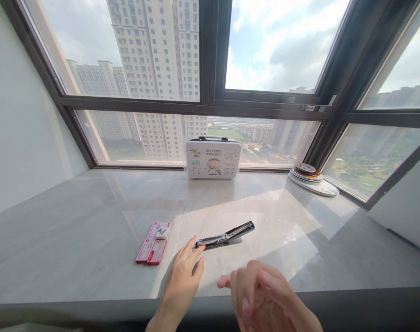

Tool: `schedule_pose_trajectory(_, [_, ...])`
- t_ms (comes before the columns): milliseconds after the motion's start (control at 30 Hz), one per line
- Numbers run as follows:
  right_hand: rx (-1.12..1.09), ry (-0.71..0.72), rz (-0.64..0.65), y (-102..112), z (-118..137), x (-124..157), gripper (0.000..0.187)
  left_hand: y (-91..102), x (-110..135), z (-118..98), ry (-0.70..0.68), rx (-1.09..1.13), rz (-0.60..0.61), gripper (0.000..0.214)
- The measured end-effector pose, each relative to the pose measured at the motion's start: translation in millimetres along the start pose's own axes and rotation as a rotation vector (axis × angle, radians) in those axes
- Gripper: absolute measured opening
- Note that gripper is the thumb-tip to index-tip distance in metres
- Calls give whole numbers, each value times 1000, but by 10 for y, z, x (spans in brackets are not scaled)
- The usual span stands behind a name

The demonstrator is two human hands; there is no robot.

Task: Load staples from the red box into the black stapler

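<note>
My left hand (182, 281), fingers spread, touches the left end of the stapler (225, 237) lying open on the tabletop (75, 240), right hand (265, 297) loosely curled, seemingly empty; I judge it stiff, heavyish, best gripped mid-body.

We see bright daylight through the window (144, 55), sun patches and shadows on the worktop (75, 240), bowed frame edges, right hand (267, 299) slightly soft.

Surface finishes
Stapler (225, 236): bright metal, glossy black shell. Bench (92, 230): polished grey stone. Staple boxes (153, 242): red printed card.
</note>
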State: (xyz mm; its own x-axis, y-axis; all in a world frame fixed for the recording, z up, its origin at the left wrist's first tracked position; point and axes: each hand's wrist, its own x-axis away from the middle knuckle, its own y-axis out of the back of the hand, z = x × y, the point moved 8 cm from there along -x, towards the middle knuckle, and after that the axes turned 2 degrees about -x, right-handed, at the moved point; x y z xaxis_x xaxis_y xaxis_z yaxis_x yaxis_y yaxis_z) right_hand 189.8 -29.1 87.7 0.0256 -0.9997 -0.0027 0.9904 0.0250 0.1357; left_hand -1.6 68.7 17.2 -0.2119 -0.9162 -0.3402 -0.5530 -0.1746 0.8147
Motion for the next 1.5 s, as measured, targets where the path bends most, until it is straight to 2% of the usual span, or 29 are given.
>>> schedule_pose_trajectory(67, [-70, -25, -18, 8, -183, -242, 51, 59, 45, 21, -23, -17, 1, 38])
schedule_pose_trajectory(133, [-118, -88, -83, 90, -473, -428, 62, 185, 112, 41, -42, -48, -37, 35])
schedule_pose_trajectory(233, [-118, -198, -202, 281, -904, -559, 80, 496, 231, 157, 14, -162, -193, 31])
schedule_pose_trajectory(333, [-121, -215, -185, 344, -1083, -616, 75, 794, 361, 415, 231, -382, -329, 31])
schedule_pose_trajectory(400, [-72, -204, -132, 307, -1086, -641, 64, 884, 426, 554, 328, -489, -345, 30])
schedule_pose_trajectory(467, [-4, -199, -65, 214, -1055, -652, 57, 855, 443, 596, 294, -495, -304, 25])
schedule_pose_trajectory(567, [47, -181, 56, -1, -975, -657, 49, 686, 424, 505, 139, -361, -195, 23])
schedule_pose_trajectory(700, [56, -187, 178, -300, -864, -694, 40, 445, 357, 173, -60, -100, -1, 26])
schedule_pose_trajectory(800, [90, -145, 192, -401, -784, -783, 27, 335, 287, -117, -160, 85, 129, 27])
schedule_pose_trajectory(867, [150, -83, 157, -355, -751, -856, 25, 293, 222, -218, -141, 188, 178, 28])
schedule_pose_trajectory(933, [225, -64, 128, -235, -784, -915, 25, 261, 147, -233, -67, 256, 200, 30])
schedule_pose_trajectory(1100, [332, -112, 90, 210, -919, -948, 27, 182, 25, -163, 60, 340, 231, 30])
schedule_pose_trajectory(1167, [421, -100, 53, 346, -863, -928, 25, 162, 13, -133, 78, 347, 230, 34])
schedule_pose_trajectory(1233, [566, -51, 11, 386, -714, -914, 19, 149, 16, -109, 87, 347, 223, 38])
schedule_pose_trajectory(1300, [706, 30, 21, 272, -512, -923, 12, 137, 23, -92, 90, 348, 217, 42])
schedule_pose_trajectory(1367, [842, 125, 101, 31, -326, -956, 9, 124, 28, -80, 89, 349, 213, 45])
schedule_pose_trajectory(1500, [1133, 203, 243, -401, -169, -1073, 8, 108, 27, -61, 91, 359, 208, 46])
